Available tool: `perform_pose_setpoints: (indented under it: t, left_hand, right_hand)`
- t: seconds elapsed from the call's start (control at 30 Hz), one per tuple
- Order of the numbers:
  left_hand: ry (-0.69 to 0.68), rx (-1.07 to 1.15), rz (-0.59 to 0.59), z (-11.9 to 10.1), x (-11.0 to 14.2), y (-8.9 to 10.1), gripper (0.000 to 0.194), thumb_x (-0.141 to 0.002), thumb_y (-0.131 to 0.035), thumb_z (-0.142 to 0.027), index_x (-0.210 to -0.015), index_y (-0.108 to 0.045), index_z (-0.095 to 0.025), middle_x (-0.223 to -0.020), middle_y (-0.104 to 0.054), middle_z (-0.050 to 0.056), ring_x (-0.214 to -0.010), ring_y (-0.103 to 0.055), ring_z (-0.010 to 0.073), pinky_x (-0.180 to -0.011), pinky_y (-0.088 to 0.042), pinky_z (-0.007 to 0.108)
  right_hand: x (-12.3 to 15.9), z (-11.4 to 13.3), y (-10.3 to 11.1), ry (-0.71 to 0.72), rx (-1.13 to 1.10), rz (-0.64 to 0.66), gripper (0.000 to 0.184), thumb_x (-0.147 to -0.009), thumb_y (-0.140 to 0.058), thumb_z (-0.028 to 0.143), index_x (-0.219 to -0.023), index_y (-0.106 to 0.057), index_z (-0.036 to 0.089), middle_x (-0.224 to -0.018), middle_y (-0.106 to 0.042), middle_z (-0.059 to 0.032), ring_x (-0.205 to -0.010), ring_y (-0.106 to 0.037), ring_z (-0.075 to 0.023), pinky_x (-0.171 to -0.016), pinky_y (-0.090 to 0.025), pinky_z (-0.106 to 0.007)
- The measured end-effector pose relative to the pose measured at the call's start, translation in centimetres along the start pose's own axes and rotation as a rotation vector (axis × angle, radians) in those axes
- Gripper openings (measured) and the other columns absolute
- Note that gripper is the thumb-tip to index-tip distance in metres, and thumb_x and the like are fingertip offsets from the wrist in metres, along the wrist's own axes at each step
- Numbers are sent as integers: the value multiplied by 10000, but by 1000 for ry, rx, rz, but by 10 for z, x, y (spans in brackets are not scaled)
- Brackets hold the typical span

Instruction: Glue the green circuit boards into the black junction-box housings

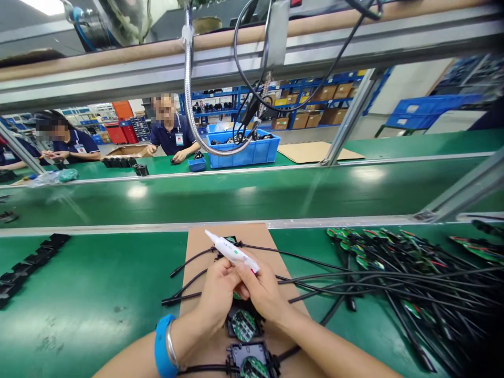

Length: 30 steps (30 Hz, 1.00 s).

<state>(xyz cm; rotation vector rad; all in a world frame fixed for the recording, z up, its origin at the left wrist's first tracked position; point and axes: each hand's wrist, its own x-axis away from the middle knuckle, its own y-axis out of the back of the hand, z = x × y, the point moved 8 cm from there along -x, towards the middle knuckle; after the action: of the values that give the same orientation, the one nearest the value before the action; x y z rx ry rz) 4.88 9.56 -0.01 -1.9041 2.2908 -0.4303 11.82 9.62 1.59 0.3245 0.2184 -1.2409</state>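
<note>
The tube (234, 253) lies across the fingertips of both hands, its long axis diagonal: nozzle far-left, tail end at the right hand (264, 287). The left hand (218, 289) pinches its underside; the right grips the tail end, fingers closed. A circuit board (243, 324) lies below, nearer the body.

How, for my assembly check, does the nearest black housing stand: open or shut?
Open: the black housing shows an uncovered green circuit board.
</note>
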Motion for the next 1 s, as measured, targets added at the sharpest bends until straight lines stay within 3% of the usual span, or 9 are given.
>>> perform_pose_setpoints:
  t: [0.1, 0.23, 0.3, 0.4, 0.47, 0.57, 0.77, 1.0]
  left_hand:
    - [9, -71, 48, -1, -13, -3, 440, -766, -635, -561, -771, -603, -123, -554, -552, 3, -485, -506, 105, -493, -412, 216]
    - [45, -224, 198, -3, -18, 0, 318, -794, -629, -434, -809, -682, -121, -692, -655, 70, -598, -566, 159, -561, -445, 263]
    - [-54, -450, 267, -9, -15, 7, 213, -795, -640, -299, -929, -710, -149, -901, -699, 96, -795, -606, 212, -728, -482, 328]
    - [-331, -953, 289, -18, -9, 19, 299, -864, -539, -208, -1140, -650, -173, -1210, -625, 102, -1112, -533, 262, -996, -396, 418]
    - [-406, -1183, 281, -15, -8, 26, 357, -892, -497, -212, -1234, -583, -154, -1328, -551, 114, -1196, -483, 286, -1042, -366, 454]
    - [-408, -1353, 316, -4, -9, 30, 438, -905, -492, -255, -1328, -493, -140, -1452, -433, 122, -1219, -461, 319, -1024, -383, 488]
    - [-392, -1428, 367, 5, -8, 26, 480, -940, -447, -326, -1381, -428, -139, -1514, -339, 119, -1209, -469, 329, -976, -404, 481]
    - [-415, -1477, 360, 6, -7, 28, 470, -987, -353, -373, -1399, -397, -154, -1530, -316, 87, -1250, -433, 279, -1005, -371, 428]
  right_hand:
    - [-14, -4, 8, -122, -80, 28, 433, -952, -432, 491, -1167, -573, 142, -557, -447, 44, -417, -434, -100, -389, -371, -222]
    - [-50, 13, 45, -106, 221, 6, 382, -922, -478, 461, -1088, -643, 159, -600, -579, 8, -478, -523, -125, -451, -415, -233]
    - [-72, 20, 60, -71, 443, 72, 311, -908, -500, 416, -974, -674, 166, -623, -621, -6, -526, -550, -132, -492, -414, -233]
    - [-99, 20, 67, -51, 674, 285, 270, -888, -511, 368, -846, -688, 169, -591, -608, 1, -502, -499, -120, -459, -339, -222]
    - [-113, 16, 65, -47, 742, 393, 253, -870, -521, 349, -825, -699, 175, -604, -616, 0, -507, -487, -119, -454, -321, -220]
    - [-129, 6, 52, -55, 766, 519, 241, -857, -526, 341, -820, -706, 186, -608, -629, 2, -493, -481, -120, -447, -326, -221]
    - [-144, -7, 19, -23, 856, 701, 190, -827, -547, 251, -798, -717, 172, -627, -648, -15, -513, -519, -127, -495, -356, -235]
    - [-148, -4, 5, -29, 928, 826, 209, -835, -519, 234, -833, -709, 146, -682, -658, -33, -567, -522, -130, -542, -345, -239]
